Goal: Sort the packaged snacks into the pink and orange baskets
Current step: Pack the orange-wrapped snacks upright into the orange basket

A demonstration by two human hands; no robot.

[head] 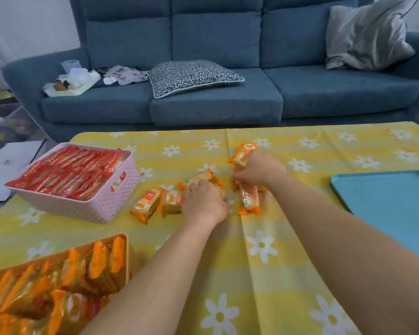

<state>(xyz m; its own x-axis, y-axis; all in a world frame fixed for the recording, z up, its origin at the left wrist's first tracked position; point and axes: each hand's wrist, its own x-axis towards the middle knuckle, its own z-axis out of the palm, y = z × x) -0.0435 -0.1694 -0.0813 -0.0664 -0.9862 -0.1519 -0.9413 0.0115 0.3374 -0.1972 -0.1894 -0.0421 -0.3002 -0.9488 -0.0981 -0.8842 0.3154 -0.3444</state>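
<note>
Your left grip [203, 201] and right grip [259, 171] each curl round orange packets [243, 157] mid-surface; next, I judge, lift them into the near-left orange basket [127, 250].

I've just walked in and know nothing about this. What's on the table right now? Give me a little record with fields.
surface: table under a yellow daisy cloth
pink basket: far left, filled with red packs
orange basket: near left, holds orange packs
loose orange packs: several mid-table, not yet in a basket
left hand: fingers curled over loose packs
right hand: grips loose packs
blue tray: right side of table
</note>
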